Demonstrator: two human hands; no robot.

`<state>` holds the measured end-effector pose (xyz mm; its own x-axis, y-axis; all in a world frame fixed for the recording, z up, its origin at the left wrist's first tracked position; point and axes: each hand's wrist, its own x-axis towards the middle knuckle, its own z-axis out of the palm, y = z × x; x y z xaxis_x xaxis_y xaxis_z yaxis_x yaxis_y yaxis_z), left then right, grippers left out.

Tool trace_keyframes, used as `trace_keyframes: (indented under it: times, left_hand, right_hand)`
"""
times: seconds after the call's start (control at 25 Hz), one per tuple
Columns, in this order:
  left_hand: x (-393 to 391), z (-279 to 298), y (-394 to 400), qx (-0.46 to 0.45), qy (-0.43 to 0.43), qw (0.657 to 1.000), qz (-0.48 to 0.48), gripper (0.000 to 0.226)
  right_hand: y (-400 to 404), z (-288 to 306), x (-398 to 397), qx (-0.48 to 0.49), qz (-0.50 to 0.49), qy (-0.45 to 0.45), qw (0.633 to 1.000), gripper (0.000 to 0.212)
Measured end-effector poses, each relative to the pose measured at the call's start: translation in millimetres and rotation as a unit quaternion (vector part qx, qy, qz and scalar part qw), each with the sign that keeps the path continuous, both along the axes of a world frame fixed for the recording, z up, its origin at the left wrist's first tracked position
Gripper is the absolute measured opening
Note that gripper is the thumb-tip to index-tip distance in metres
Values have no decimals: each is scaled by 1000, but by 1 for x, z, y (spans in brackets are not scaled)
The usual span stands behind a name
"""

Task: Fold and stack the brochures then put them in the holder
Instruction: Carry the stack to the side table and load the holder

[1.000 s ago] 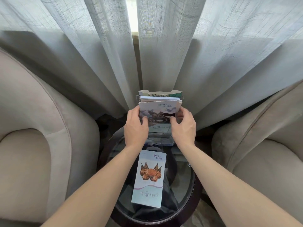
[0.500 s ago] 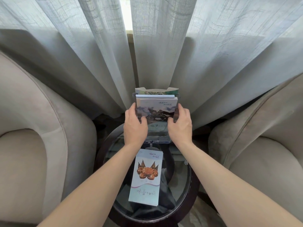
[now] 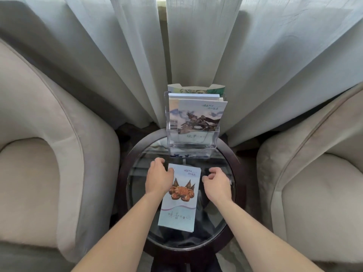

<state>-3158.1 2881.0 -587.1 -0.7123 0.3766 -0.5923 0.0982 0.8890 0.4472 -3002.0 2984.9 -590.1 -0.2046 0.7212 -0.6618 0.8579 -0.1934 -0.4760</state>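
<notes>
A clear plastic holder (image 3: 173,138) stands at the far edge of the round glass table (image 3: 224,165). Several folded brochures sit upright in it; the front one (image 3: 198,116) shows a dark statue against sky. A folded brochure with a crab picture (image 3: 181,197) lies flat on the glass in front of the holder. My left hand (image 3: 158,178) rests at that brochure's top left edge, thumb touching the corner, fingers spread. My right hand (image 3: 216,183) hovers just right of the brochure with fingers curled, holding nothing.
Beige armchairs stand close on the left (image 3: 49,154) and right (image 3: 314,163) of the table. Pale curtains (image 3: 196,46) hang directly behind the holder. The table has a dark wooden rim (image 3: 125,165).
Both hands let go of the statue brochure, which now stands in the holder. They drew back toward me and came down on either side of the crab brochure.
</notes>
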Motion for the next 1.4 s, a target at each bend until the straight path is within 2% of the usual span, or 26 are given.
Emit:
trace_keyframes:
  times: [0.24, 0.36, 0.52, 0.64, 0.8, 0.88, 1.0, 1.2, 1.28, 1.4]
  left_hand:
    - [25, -20, -21, -27, -16, 999, -20, 39]
    - [38, -29, -29, -40, -4, 999, -12, 43]
    - [52, -40, -32, -6, 36, 999, 5, 41]
    - [51, -48, -31, 7, 14, 998, 53, 45]
    - [43, -57, -30, 20, -17, 994, 102, 14]
    - [42, -57, -30, 23, -22, 993, 110, 12]
    - [44, -48, -27, 54, -36, 991, 115, 13]
    - [32, -18, -13, 175, -65, 976, 113, 18]
    - [24, -3, -4, 201, -58, 971, 117, 18]
    - [11, 25, 11, 213, -11, 973, 92, 17]
  right_hand:
    - [-32, -24, -2, -19, 33, -15, 999, 43]
    - [-48, -32, 0, 15, 30, -28, 999, 38]
    - [-60, -37, -2, 43, -5, -12, 999, 39]
    - [-61, -42, 0, 54, -15, -5, 998, 40]
    - [-65, -47, 2, 62, -20, 7, 998, 40]
    - [-68, -47, 2, 64, -19, 14, 998, 39]
    - [-69, -46, 0, 58, -19, 5, 998, 37]
    - [-54, -34, -4, 38, -52, -5, 998, 19]
    - [-44, -22, -8, 31, -56, -10, 998, 8]
    - [-28, 3, -19, 68, -51, -1, 996, 12]
